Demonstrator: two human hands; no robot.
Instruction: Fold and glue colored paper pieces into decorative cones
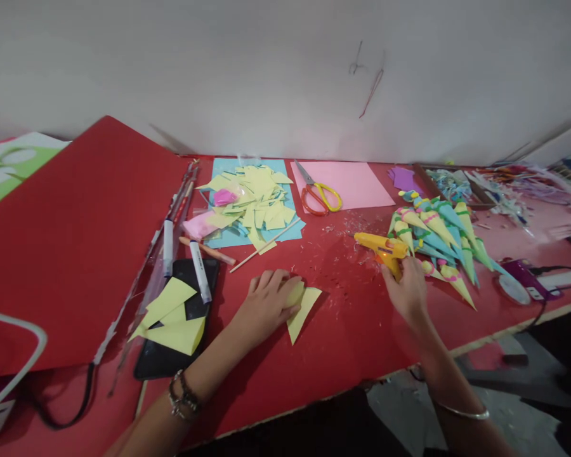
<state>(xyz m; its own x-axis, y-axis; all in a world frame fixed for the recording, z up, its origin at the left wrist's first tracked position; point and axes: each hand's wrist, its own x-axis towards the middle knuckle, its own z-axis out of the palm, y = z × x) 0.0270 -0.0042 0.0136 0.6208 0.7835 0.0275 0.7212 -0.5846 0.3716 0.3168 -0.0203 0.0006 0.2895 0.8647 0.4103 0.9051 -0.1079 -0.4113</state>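
Observation:
My left hand [273, 304] presses on a yellow paper piece [303, 312] lying on the red table. Its fingers are bent over the paper's left part, and a pointed corner sticks out below. In my right hand [409, 289] is a yellow hot glue gun [383, 246], its nozzle facing left, just above the table. Beside the gun lies a heap of small yellow and blue paper cones [438, 231] with pink and green trim. Several cut yellow paper pieces [176, 317] rest on a black phone [158, 365] left of my left forearm.
Behind my hands are scissors [321, 190], a pink sheet [356, 181] and a pile of yellow paper scraps [254, 190] on blue paper. A thin stick [264, 245] and markers [200, 273] lie at left. A large red board [76, 254] covers the left side.

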